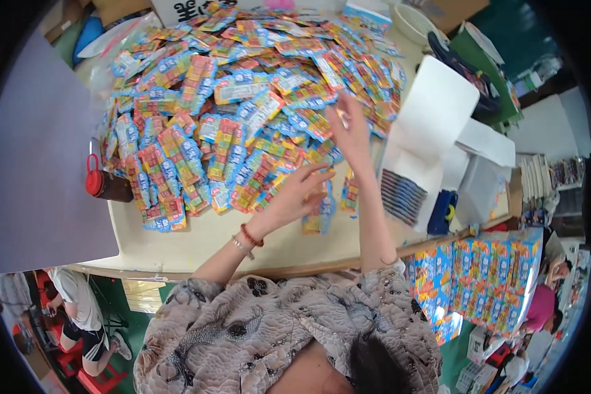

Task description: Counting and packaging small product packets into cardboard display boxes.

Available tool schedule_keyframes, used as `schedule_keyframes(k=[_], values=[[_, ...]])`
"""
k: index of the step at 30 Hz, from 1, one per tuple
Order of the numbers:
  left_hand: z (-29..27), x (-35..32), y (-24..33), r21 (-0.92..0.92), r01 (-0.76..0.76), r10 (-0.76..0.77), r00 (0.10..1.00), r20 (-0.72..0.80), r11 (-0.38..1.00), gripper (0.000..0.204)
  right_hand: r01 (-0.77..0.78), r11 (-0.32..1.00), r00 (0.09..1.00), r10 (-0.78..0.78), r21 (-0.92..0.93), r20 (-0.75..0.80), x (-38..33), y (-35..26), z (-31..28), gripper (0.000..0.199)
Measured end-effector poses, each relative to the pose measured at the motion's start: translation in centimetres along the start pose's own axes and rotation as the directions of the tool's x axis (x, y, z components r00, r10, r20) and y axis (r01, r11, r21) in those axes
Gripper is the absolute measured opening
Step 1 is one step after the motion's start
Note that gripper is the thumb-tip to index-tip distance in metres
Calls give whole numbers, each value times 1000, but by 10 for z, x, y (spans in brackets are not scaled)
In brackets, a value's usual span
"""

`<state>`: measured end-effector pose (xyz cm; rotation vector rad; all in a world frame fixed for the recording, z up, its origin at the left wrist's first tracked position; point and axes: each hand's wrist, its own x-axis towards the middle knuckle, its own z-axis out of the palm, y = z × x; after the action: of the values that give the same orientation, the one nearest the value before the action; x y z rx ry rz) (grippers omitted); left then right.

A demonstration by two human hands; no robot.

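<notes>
A broad heap of flat candy packets [240, 85], blue-edged with red, yellow and green blocks, covers the table. My left hand [294, 198] reaches in from the lower left, its fingers spread and slightly bent above a candy packet [317, 218] near the table's front. Whether the fingertips touch that packet, I cannot tell. Farther out and to the right, my right hand [352, 136] hovers over the heap's right side. Its thumb and index finger are apart, and I make out nothing held between them.
An open white box [433, 105] with a row of dark-edged packets [402, 196] stands at right, beside a blue tape dispenser [442, 212]. A red-lidded bottle [106, 186] lies at left by a grey panel [43, 157]. Packed display boxes [486, 276] and other people are beyond the table.
</notes>
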<state>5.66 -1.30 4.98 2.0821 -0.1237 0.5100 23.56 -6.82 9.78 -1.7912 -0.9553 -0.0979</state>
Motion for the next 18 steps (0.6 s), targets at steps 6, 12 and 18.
schedule_keyframes(k=[6, 12, 18], values=[[-92, -39, -10, -23, 225, -225, 954, -200, 974, 42, -447, 708, 889, 419, 546, 184, 37, 31, 81, 53], [-193, -5, -46, 330, 258, -44, 842, -537, 908, 37, -491, 63, 749, 541, 869, 383, 95, 41, 135, 60], [-216, 125, -104, 580, 168, 102, 909, -403, 797, 59, -442, -70, 703, 592, 894, 394, 154, 90, 169, 52]])
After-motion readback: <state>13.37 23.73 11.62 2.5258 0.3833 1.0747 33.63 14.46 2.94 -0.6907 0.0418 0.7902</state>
